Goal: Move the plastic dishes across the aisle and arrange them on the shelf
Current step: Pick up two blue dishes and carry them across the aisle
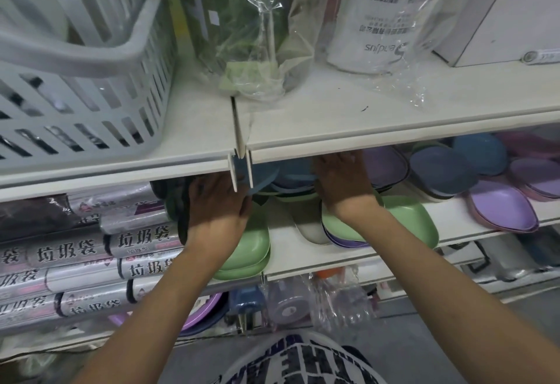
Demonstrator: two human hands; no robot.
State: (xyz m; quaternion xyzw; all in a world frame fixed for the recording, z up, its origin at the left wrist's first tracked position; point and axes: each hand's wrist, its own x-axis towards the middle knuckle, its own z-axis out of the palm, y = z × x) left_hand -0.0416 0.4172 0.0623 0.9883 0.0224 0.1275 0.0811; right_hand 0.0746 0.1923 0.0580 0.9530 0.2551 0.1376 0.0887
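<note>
Landmark: white shelf (303, 250), the middle tier holding the plastic dishes.
Left hand: left hand (216, 201) reaches in under the upper shelf board (363, 129), palm down over dark dishes at the left end of the white shelf; fingers hidden by the board, so grip cannot be told.
Right hand: right hand (344, 177) reaches in beside it, resting on a blue stack (291, 177) toward the back; fingertips hidden, grip cannot be told.
Green dishes: 1 stack (251, 250) at the front edge below the left hand; another green dish (406, 220) beneath the right wrist, on top of purple ones.
Other dishes: blue dishes (442, 171) and purple dishes (503, 207) overlap along the right part of the white shelf.
Left of the white shelf: rolls of bin bags (75, 262), stacked.
Above the white shelf: white slotted basket (75, 95); wrapped green item (239, 19); white bottle in plastic (378, 19).
</note>
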